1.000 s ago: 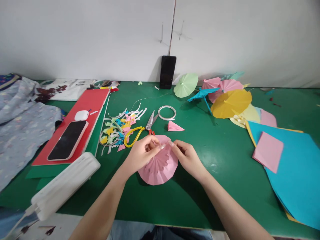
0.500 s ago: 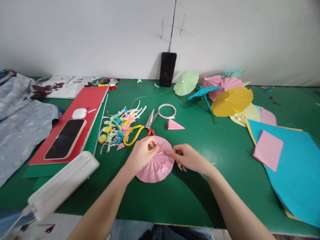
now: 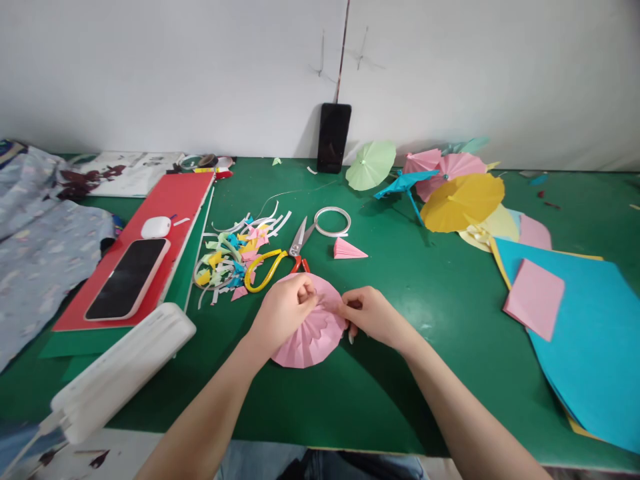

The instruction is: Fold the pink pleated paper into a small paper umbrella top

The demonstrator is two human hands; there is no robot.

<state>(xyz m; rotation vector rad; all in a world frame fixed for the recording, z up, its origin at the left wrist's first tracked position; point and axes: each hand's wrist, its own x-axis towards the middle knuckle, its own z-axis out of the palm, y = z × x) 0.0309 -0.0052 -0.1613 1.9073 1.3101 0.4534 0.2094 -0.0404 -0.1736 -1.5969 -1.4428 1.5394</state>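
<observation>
A round, pleated pink paper disc (image 3: 313,340) is held between both hands just above the green table. My left hand (image 3: 290,303) pinches it near the upper left of its middle, fingers curled. At the disc's right edge, my right hand (image 3: 367,313) grips the paper with thumb and forefinger, its other fingers partly under the rim. Just beyond the disc lie scissors (image 3: 296,245) with yellow and red handles, blades apart. A folded pink paper wedge (image 3: 349,249) and a white ring (image 3: 333,221) lie farther back.
Paper scraps (image 3: 235,257) lie left of the scissors. Paper umbrellas (image 3: 463,203) stand at the back right, near blue sheets (image 3: 590,333). At left are a phone (image 3: 129,279) on a red board (image 3: 175,200) and a white power strip (image 3: 125,370). A black phone (image 3: 334,138) leans on the wall.
My right hand has moved slightly left with the disc's right edge, its lower fingers drawn in closer. My left hand keeps its pinch. The whole view has shifted very slightly.
</observation>
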